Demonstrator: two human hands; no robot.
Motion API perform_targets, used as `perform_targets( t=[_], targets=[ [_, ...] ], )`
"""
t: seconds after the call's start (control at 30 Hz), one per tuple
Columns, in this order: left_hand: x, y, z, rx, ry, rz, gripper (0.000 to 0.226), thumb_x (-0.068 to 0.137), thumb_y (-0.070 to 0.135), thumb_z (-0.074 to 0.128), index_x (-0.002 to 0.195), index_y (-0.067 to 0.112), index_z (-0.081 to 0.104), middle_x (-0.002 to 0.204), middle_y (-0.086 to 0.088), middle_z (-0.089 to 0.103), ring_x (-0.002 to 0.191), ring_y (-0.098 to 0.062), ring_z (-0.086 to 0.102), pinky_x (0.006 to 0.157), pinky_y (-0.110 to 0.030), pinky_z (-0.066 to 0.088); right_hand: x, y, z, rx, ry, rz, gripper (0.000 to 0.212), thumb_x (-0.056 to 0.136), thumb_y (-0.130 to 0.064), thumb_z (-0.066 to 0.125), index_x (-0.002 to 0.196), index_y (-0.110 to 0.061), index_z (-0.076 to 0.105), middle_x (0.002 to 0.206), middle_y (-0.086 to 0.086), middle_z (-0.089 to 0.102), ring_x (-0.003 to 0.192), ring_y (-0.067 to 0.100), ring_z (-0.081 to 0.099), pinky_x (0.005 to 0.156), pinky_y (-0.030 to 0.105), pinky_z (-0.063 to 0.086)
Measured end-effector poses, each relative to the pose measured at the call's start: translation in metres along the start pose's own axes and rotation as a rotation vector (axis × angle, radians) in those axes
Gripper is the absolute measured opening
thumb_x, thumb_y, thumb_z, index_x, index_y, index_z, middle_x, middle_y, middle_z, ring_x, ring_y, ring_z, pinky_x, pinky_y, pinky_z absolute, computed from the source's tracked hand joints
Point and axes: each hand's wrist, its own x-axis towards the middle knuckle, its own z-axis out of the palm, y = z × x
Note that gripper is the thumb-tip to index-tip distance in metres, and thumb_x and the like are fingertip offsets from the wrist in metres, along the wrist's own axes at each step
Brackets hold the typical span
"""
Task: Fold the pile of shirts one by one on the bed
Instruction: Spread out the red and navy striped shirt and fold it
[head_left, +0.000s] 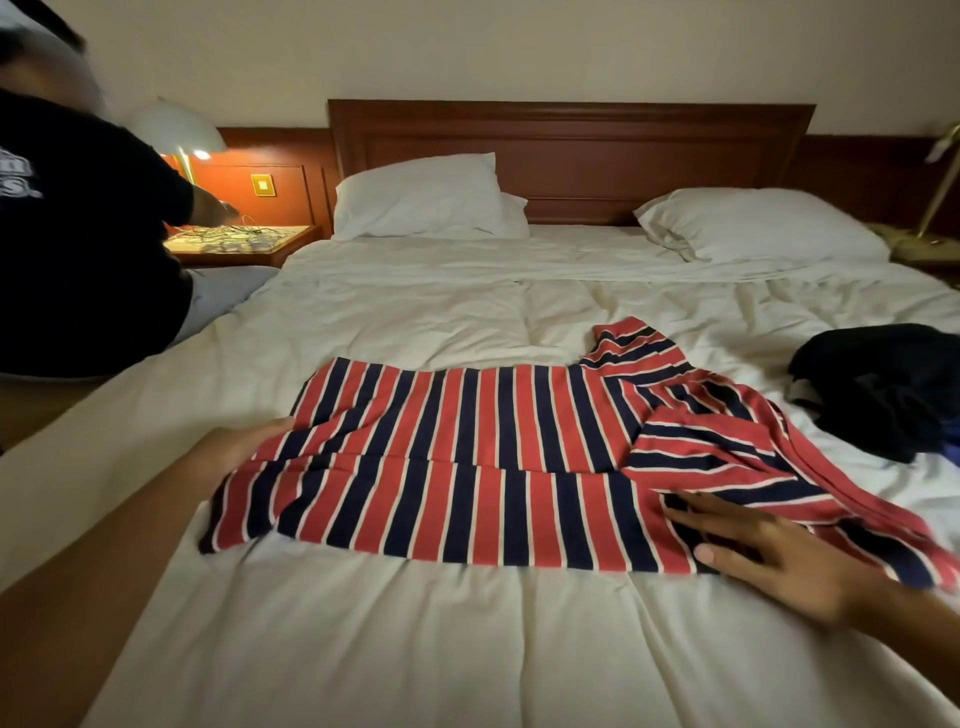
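Observation:
A red, navy and white striped shirt (467, 457) lies spread sideways across the white bed (415, 623), its hem to the left and its sleeves bunched at the right. My left hand (244, 441) is at the hem, its fingers hidden under the cloth's edge. My right hand (769, 551) lies flat with spread fingers on the shirt's lower right part, near a folded-over sleeve. A dark pile of clothes (883, 389) sits on the bed at the right.
Two white pillows (426, 200) (758, 223) lean near the wooden headboard (571, 150). A person in a dark top (83, 249) sits at the bed's left edge beside a lit lamp (182, 135) and a nightstand (244, 241) with cables.

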Motion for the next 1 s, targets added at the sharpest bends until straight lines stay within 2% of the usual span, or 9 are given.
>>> perform_targets(
  t=[0.13, 0.23, 0.4, 0.53, 0.67, 0.73, 0.8, 0.87, 1.0],
  targets=[
    [0.020, 0.021, 0.014, 0.082, 0.040, -0.019, 0.071, 0.063, 0.068, 0.081, 0.103, 0.009, 0.073, 0.093, -0.018, 0.074, 0.083, -0.036, 0.071, 0.076, -0.040, 0.055, 0.044, -0.007, 0.002, 0.046, 0.098, -0.004, 0.048, 0.091, -0.070, 0.030, 0.139, -0.066, 0.029, 0.156, -0.036, 0.013, 0.148, -0.007, 0.003, 0.125, 0.044, 0.009],
    [0.040, 0.035, 0.029, 0.120, 0.042, -0.048, 0.076, 0.058, 0.069, 0.083, 0.102, 0.008, 0.067, 0.088, -0.019, 0.072, 0.076, -0.034, 0.070, 0.067, -0.038, 0.055, 0.095, -0.023, 0.015, -0.030, 0.068, -0.021, 0.053, 0.089, -0.076, 0.017, 0.142, -0.068, 0.013, 0.161, -0.026, -0.003, 0.148, -0.002, -0.014, 0.123, 0.041, -0.007],
    [0.078, 0.038, 0.055, 0.415, 0.285, 0.106, 0.067, 0.090, 0.053, 0.065, 0.129, -0.001, 0.059, 0.123, -0.024, 0.064, 0.105, -0.041, 0.063, 0.094, -0.047, 0.051, 0.184, -0.067, 0.044, -0.184, 0.057, -0.057, 0.070, 0.080, -0.082, -0.001, 0.147, -0.059, -0.006, 0.163, -0.009, -0.014, 0.148, 0.012, -0.024, 0.120, 0.045, -0.016],
    [0.106, 0.033, 0.051, 0.388, 0.533, 0.181, 0.045, 0.098, 0.041, 0.056, 0.125, 0.005, 0.054, 0.123, -0.022, 0.061, 0.107, -0.042, 0.059, 0.091, -0.049, 0.048, 0.228, -0.099, 0.067, -0.204, 0.116, -0.042, 0.066, 0.084, -0.080, -0.003, 0.145, -0.059, -0.017, 0.163, 0.000, -0.018, 0.148, 0.020, -0.023, 0.119, 0.046, -0.016],
    [0.128, 0.052, 0.052, 0.168, 0.420, 0.113, 0.079, 0.081, 0.059, 0.071, 0.136, 0.009, 0.045, 0.128, -0.017, 0.056, 0.115, -0.040, 0.057, 0.098, -0.050, 0.047, 0.245, -0.111, 0.079, -0.198, 0.167, -0.016, 0.066, 0.083, -0.081, -0.005, 0.143, -0.060, -0.022, 0.162, 0.001, -0.022, 0.147, 0.021, -0.027, 0.119, 0.047, -0.018],
    [0.142, 0.064, 0.051, 0.075, 0.309, 0.099, 0.085, 0.072, 0.044, 0.086, 0.139, 0.007, 0.049, 0.133, -0.018, 0.058, 0.117, -0.040, 0.058, 0.104, -0.049, 0.046, 0.247, -0.113, 0.082, -0.188, 0.201, -0.013, 0.063, 0.084, -0.081, -0.006, 0.142, -0.062, -0.022, 0.163, 0.000, -0.021, 0.147, 0.021, -0.028, 0.119, 0.047, -0.018],
    [0.155, 0.070, 0.050, -0.061, 0.260, 0.116, 0.065, 0.068, 0.022, 0.090, 0.126, 0.008, 0.063, 0.124, -0.018, 0.065, 0.110, -0.037, 0.064, 0.103, -0.047, 0.049, 0.247, -0.113, 0.086, -0.176, 0.237, -0.016, 0.060, 0.085, -0.081, -0.006, 0.140, -0.064, -0.022, 0.163, -0.001, -0.020, 0.147, 0.019, -0.028, 0.120, 0.048, -0.017],
    [0.166, 0.072, 0.051, -0.086, 0.388, 0.214, 0.041, 0.076, 0.013, 0.085, 0.114, 0.010, 0.069, 0.119, -0.016, 0.069, 0.105, -0.034, 0.065, 0.100, -0.042, 0.052, 0.247, -0.112, 0.089, -0.161, 0.263, -0.020, 0.058, 0.086, -0.081, -0.006, 0.139, -0.066, -0.021, 0.163, -0.003, -0.019, 0.148, 0.018, -0.026, 0.120, 0.048, -0.016],
    [0.177, 0.079, 0.059, 0.093, 0.677, 0.329, 0.034, 0.091, 0.036, 0.070, 0.121, 0.022, 0.060, 0.134, -0.013, 0.054, 0.118, -0.036, 0.055, 0.097, -0.043, 0.046, 0.249, -0.110, 0.092, -0.147, 0.305, -0.020, 0.061, 0.085, -0.082, -0.007, 0.143, -0.065, -0.015, 0.165, -0.004, -0.012, 0.150, 0.017, -0.021, 0.121, 0.048, -0.012]
  ],
)
